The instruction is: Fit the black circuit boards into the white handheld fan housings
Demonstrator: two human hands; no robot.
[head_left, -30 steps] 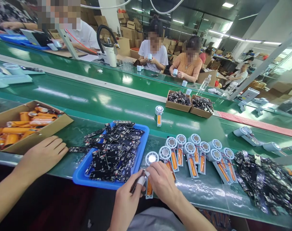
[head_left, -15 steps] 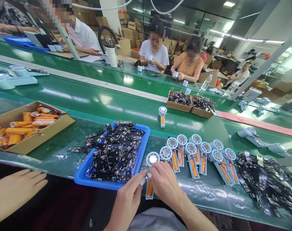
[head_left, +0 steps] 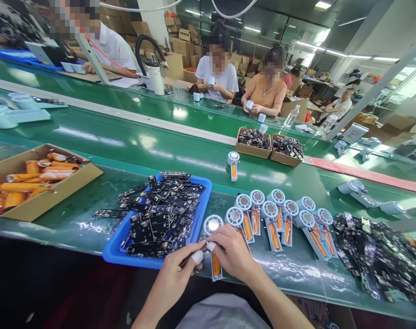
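Left hand (head_left: pixel 175 274): taped fingers (head_left: pixel 197 257) pinched on a thin dark board (head_left: pixel 186 261), its near end hidden in the grip. Right hand (head_left: pixel 233 251): fingers curled down, taped tip (head_left: pixel 210 246) meeting the left fingertips; whether it grips anything cannot be told. Directly under the fingers lies the fan unit (head_left: pixel 214 242), flat on the green surface (head_left: pixel 297 269): round white head just beyond the fingertips, orange cell pointing back between the two hands. Left of the hands, a blue tray (head_left: pixel 114 252) heaped with dark boards. Right, a row of like units (head_left: pixel 280 219), touching one another. Far right, a pile of boards (head_left: pixel 379 256). Far left, a carton (head_left: pixel 36 205) of orange cells.
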